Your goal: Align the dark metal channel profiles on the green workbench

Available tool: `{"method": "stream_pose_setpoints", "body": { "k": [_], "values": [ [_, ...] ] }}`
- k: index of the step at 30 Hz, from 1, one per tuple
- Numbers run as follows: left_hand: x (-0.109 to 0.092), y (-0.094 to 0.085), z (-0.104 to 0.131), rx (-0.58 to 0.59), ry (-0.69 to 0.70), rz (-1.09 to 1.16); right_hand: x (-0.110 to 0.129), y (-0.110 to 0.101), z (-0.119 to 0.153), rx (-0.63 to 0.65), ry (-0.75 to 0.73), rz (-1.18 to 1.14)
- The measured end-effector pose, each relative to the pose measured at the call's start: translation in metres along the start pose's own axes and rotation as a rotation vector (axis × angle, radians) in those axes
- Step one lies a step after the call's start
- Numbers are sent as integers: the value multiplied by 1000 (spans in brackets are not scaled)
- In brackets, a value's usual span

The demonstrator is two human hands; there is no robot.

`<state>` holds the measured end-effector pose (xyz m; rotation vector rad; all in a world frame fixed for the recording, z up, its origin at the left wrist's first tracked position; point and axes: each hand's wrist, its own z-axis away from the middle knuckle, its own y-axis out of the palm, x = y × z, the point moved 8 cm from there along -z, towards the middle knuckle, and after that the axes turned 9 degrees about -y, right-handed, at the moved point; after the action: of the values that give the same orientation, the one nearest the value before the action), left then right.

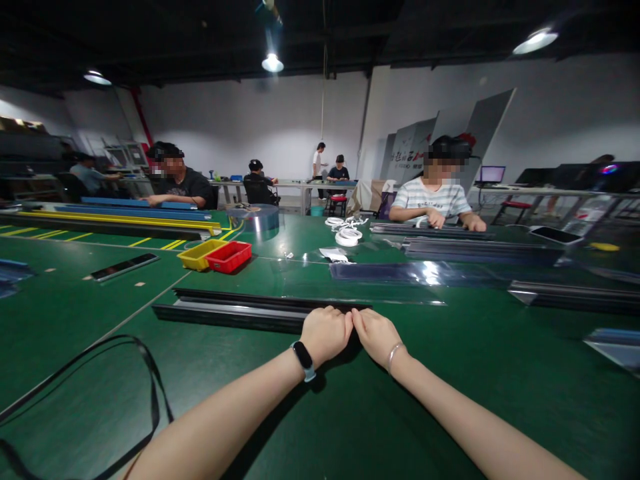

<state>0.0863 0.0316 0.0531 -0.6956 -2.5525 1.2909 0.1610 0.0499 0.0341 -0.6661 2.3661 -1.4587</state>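
A long black channel profile lies across the green table in front of me. Its right end is under my hands. My left hand, with a watch on the wrist, is closed over the profile near that end. Right beside it, my right hand is closed at the very end of the profile, a bracelet on its wrist. The fingertips of both hands meet there and hide that end, so any small part between them cannot be made out.
Beyond the profile are a red tray, a yellow tray, clear plastic strips and white coils. A phone lies left, a black strap nearer. More profiles lie right. People sit across the table.
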Motion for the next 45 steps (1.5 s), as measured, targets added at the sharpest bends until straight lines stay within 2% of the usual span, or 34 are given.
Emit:
{"method": "stream_pose_setpoints", "body": {
  "k": [7, 10, 14, 18, 25, 32, 35, 42, 45],
  "values": [
    [2, 4, -3, 53, -25, -29, -3, 2, -4, 80, 70, 74],
    [3, 2, -2, 53, -39, -17, -5, 1, -3, 73, 103, 68],
    [3, -1, 0, 32, -37, 17, -3, -2, -1, 23, 104, 74],
    [2, -3, 1, 18, -20, 54, -4, -1, -3, 31, 104, 92],
    [3, 3, -1, 76, -35, 5, -3, -4, -3, 22, 92, 109],
    [4, 6, -4, 124, -70, 3, -3, -2, -1, 80, 49, 76],
    [6, 5, -3, 114, -88, -2, 0, -3, 0, 65, 24, 7],
    [2, -2, 3, 41, 14, 33, 1, -4, 2, 41, 36, 9],
    [2, -1, 2, 52, 12, 33, 2, -2, 1, 54, 19, 3]
  ]
}}
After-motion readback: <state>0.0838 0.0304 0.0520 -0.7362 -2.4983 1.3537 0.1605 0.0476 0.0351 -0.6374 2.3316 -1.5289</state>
